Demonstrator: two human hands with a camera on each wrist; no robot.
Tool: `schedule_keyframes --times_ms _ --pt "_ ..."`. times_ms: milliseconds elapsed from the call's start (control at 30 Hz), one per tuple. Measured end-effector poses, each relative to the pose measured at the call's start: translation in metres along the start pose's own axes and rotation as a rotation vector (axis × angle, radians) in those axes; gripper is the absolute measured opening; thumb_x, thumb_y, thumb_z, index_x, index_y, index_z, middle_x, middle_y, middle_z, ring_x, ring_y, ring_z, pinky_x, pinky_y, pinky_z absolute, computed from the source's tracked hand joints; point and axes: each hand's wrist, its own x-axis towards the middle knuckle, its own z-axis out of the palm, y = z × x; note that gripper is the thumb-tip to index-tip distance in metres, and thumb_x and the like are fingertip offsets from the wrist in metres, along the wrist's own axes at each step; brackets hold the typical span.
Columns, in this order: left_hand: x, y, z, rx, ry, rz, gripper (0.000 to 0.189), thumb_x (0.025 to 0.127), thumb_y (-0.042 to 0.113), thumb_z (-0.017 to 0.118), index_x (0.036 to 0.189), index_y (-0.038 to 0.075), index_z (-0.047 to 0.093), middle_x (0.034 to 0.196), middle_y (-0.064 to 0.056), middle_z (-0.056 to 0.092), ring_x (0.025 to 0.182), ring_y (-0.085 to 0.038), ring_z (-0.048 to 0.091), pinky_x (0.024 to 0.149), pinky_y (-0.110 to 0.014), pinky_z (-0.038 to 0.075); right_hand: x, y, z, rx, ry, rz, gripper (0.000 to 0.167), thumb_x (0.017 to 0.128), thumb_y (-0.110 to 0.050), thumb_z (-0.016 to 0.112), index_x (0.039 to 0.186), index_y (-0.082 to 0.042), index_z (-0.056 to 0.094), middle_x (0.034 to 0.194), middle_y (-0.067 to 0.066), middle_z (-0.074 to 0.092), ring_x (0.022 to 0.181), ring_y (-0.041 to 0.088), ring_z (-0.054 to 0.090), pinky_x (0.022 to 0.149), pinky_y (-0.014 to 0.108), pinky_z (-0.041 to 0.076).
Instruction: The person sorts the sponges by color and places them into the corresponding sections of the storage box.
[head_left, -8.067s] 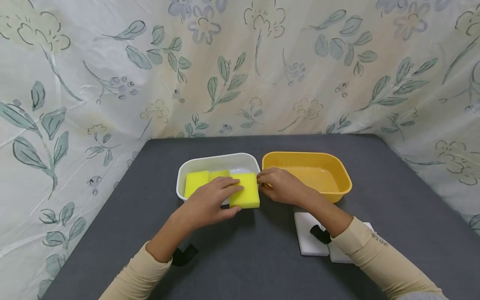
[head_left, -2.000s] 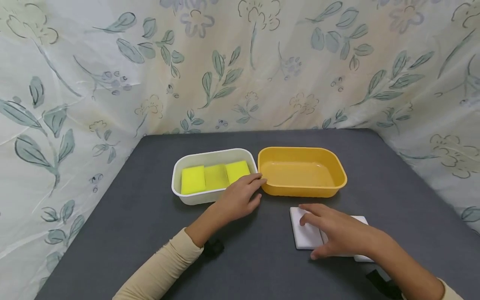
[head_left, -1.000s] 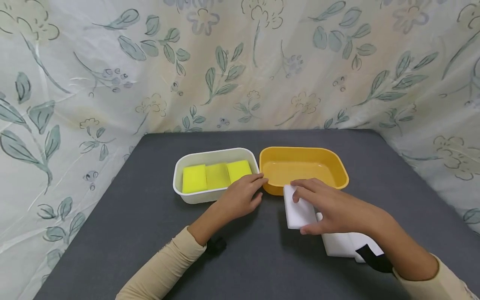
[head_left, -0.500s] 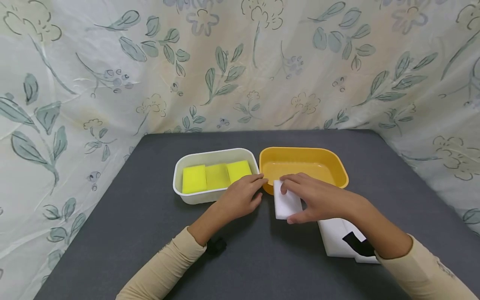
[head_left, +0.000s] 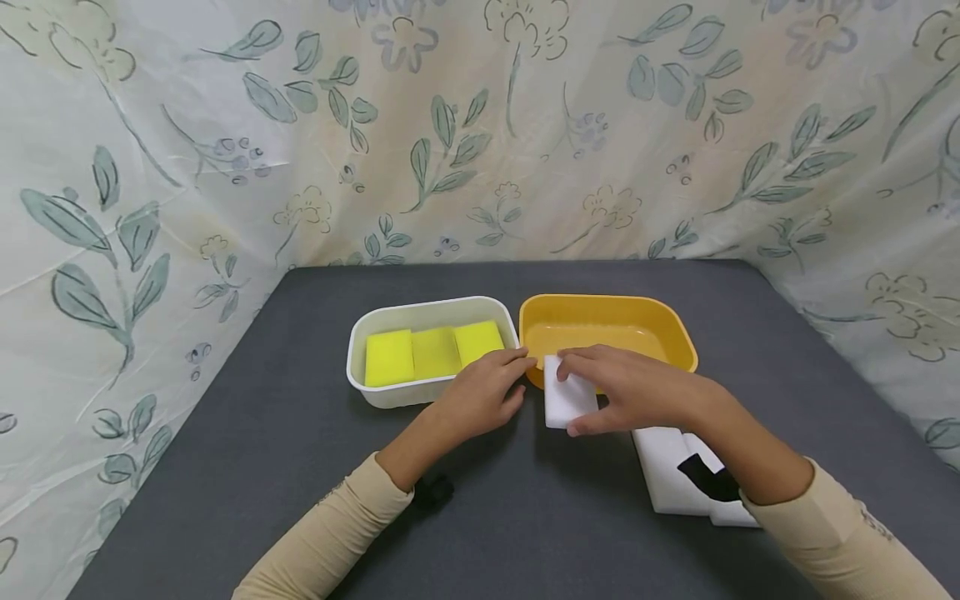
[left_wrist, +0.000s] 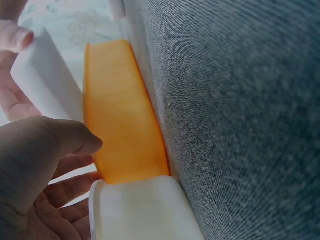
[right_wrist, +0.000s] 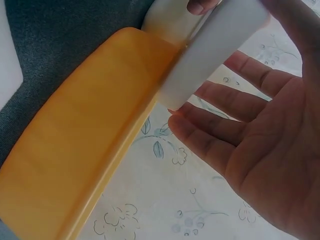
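My right hand holds a white sponge block between thumb and fingers, up at the near rim of the yellow tub. In the right wrist view the white sponge block overlaps the tub's rim. My left hand rests its fingertips where the white tub and yellow tub meet; the thumb stands apart from the fingers. Inside the white tub lie three yellow sponges side by side. The left wrist view shows the left thumb beside the yellow tub.
More white sponge blocks lie on the dark grey table under the right forearm, partly hidden by it. Black straps sit at the wrists. A floral cloth hangs behind the table.
Earlier the hands worked with a yellow sponge at the white tub. Since then the right hand has picked up a white sponge block and carried it left to the yellow tub's rim. The left hand stays.
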Motion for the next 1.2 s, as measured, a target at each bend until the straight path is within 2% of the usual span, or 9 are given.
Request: schedule_keyframes --times_ms 133,367,767,967,1200 --pt "0.000 0.000 0.000 0.003 -0.002 -0.006 0.045 0.095 0.015 0.068 0.138 0.005 0.059 0.142 -0.013 0.057 0.131 -0.024 0.052 0.110 -0.036 0.039 0.002 0.001 -0.003 0.013 -0.006 0.012 0.059 0.081 -0.057 0.078 0.123 -0.018 0.061 0.120 -0.005 0.063 0.097 0.013 0.056 0.081 0.030 0.053" --pt "-0.002 0.001 0.002 0.017 0.000 -0.012 0.045 0.095 0.017 0.068 0.138 0.005 0.059 0.142 -0.012 0.057 0.131 -0.023 0.053 0.110 -0.035 0.040 0.006 0.010 -0.006 0.012 0.029 -0.042 0.050 0.084 -0.046 0.079 0.120 -0.013 0.068 0.107 -0.006 0.067 0.085 0.010 0.058 0.073 0.029 0.052" --pt "-0.002 0.001 0.005 0.019 0.027 0.022 0.045 0.094 0.014 0.069 0.137 0.003 0.060 0.140 -0.015 0.057 0.130 -0.025 0.054 0.109 -0.036 0.041 0.014 0.025 -0.009 0.062 0.025 -0.043 0.042 0.091 -0.036 0.074 0.122 -0.008 0.071 0.111 -0.001 0.070 0.090 0.016 0.061 0.086 0.040 0.054" --pt "-0.001 0.000 0.005 0.008 0.004 -0.003 0.047 0.095 0.015 0.069 0.139 0.004 0.058 0.142 -0.013 0.056 0.131 -0.024 0.053 0.109 -0.036 0.040 0.021 0.035 -0.009 0.107 -0.003 0.000 0.039 0.095 -0.034 0.070 0.124 -0.007 0.071 0.114 0.002 0.071 0.091 0.017 0.063 0.092 0.045 0.054" --pt "-0.001 0.002 0.004 0.013 -0.001 -0.003 0.048 0.095 0.015 0.069 0.140 0.005 0.058 0.143 -0.013 0.056 0.131 -0.024 0.053 0.109 -0.036 0.040 0.026 0.046 -0.006 0.141 -0.014 -0.013 0.037 0.098 -0.032 0.066 0.123 -0.006 0.071 0.112 0.001 0.072 0.089 0.015 0.064 0.091 0.048 0.054"
